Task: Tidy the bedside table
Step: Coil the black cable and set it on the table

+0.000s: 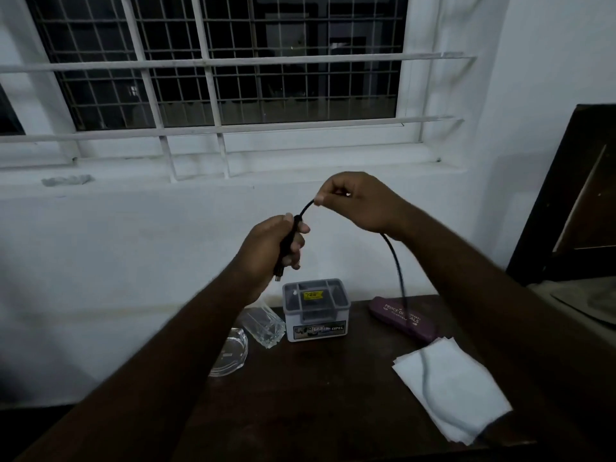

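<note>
Both my hands are raised above the dark wooden bedside table, holding a black cable. My left hand grips a folded bundle of it, with a plug end poking out below the fist. My right hand pinches the cable a little higher and to the right. From under my right wrist the cable hangs down in a curve and trails across a white tissue on the table's right side.
On the table stand a grey plastic organiser box, a clear glass tumbler lying beside it, a glass ashtray and a purple case. A barred window and white wall are behind; dark furniture stands at right.
</note>
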`<action>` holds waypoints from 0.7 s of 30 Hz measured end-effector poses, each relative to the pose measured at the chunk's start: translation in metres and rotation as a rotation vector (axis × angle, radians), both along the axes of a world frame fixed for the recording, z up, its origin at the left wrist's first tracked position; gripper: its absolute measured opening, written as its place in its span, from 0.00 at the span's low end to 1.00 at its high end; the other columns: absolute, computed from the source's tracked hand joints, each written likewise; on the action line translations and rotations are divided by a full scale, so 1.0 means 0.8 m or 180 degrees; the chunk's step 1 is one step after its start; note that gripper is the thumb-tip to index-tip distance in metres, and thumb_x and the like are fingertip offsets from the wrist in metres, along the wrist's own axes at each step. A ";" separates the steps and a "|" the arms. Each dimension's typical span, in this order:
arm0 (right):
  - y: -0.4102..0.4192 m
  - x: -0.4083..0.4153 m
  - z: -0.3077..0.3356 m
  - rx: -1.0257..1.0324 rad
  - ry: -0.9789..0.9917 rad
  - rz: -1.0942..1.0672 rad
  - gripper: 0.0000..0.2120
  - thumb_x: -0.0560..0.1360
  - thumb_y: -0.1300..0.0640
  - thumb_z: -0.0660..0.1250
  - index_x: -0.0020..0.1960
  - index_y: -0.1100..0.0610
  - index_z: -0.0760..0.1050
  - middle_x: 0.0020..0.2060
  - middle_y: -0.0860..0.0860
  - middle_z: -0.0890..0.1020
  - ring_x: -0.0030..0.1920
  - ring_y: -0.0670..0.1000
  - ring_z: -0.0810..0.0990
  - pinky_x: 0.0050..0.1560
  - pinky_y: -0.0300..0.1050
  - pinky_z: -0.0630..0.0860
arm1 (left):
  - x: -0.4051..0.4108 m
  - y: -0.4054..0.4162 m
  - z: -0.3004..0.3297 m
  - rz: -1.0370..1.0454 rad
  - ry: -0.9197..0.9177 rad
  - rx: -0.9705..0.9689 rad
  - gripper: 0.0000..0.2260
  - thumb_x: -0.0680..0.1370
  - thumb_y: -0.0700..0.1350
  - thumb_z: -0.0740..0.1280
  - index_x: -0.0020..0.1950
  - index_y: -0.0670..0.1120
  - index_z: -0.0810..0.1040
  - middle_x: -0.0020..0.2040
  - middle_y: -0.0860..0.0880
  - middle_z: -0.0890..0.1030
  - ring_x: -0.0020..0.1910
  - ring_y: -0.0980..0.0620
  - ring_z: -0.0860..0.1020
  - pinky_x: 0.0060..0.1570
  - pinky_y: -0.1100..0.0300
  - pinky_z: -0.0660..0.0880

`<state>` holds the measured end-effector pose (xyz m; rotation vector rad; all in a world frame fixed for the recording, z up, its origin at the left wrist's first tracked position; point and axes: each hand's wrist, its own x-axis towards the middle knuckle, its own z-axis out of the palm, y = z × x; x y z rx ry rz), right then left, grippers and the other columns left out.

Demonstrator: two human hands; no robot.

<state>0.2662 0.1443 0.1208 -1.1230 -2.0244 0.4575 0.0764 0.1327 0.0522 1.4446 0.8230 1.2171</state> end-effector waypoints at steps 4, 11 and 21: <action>0.005 -0.011 -0.022 0.0180 0.0202 -0.0077 0.11 0.79 0.55 0.64 0.53 0.61 0.82 0.42 0.51 0.83 0.38 0.40 0.78 0.41 0.34 0.73 | 0.011 -0.012 0.026 -0.1087 -0.1733 -0.0690 0.13 0.84 0.49 0.56 0.47 0.45 0.76 0.29 0.54 0.71 0.23 0.56 0.66 0.30 0.62 0.72; -0.034 -0.034 -0.048 -0.1027 -0.0341 0.0378 0.15 0.81 0.51 0.58 0.55 0.61 0.77 0.36 0.48 0.77 0.29 0.47 0.69 0.26 0.37 0.69 | 0.019 0.006 0.033 0.0515 -0.1530 0.0059 0.11 0.85 0.45 0.55 0.53 0.43 0.75 0.47 0.50 0.86 0.46 0.51 0.85 0.49 0.58 0.81; -0.029 -0.006 0.019 0.0528 -0.0945 0.0120 0.08 0.79 0.54 0.65 0.52 0.56 0.80 0.43 0.44 0.81 0.43 0.42 0.77 0.44 0.38 0.71 | 0.000 -0.014 -0.013 0.0448 0.0490 0.0359 0.15 0.85 0.47 0.53 0.49 0.40 0.75 0.32 0.49 0.79 0.28 0.49 0.76 0.34 0.57 0.74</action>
